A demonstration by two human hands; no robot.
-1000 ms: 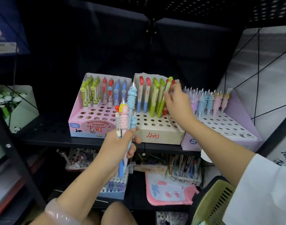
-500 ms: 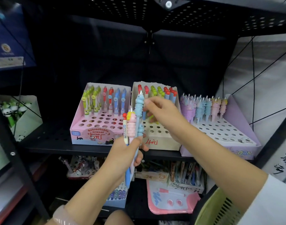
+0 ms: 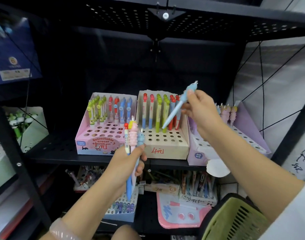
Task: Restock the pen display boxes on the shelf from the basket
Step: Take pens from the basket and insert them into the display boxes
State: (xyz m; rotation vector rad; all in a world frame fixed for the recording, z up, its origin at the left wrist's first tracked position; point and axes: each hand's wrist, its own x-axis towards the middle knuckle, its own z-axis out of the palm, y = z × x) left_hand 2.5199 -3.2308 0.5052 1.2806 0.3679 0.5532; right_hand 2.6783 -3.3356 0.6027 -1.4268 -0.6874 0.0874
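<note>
1. The right hand (image 3: pixel 201 110) is pinching a pale blue pen with a soft caterpillar-shaped blue top (image 3: pixel 178 105) between thumb and fingers near its top end; the pen is slanting, tip down and toward the left, in the air over the beige cardboard display box marked "4" in red (image 3: pixel 165 148).
2. The left hand (image 3: pixel 129 163) is gripping a bundle of pens (image 3: pixel 133 137) upright, fingers curled round the barrels: one white with a red cap, one pink ribbed, one blue. It is hovering in front of the shelf edge, below and to the left of the right hand.
3. Just behind the left hand, the pink "Retractable eraser" display box (image 3: pixel 99 144) is sitting on the black perforated metal shelf (image 3: pixel 49 149), touching the beige box on its right side.
4. Under the right forearm, the lilac display box with pastel pens (image 3: pixel 248 129) is standing beside the beige box.
5. Below the right elbow, the green slatted plastic basket (image 3: pixel 235 220) is showing at the frame's lower edge.
</note>
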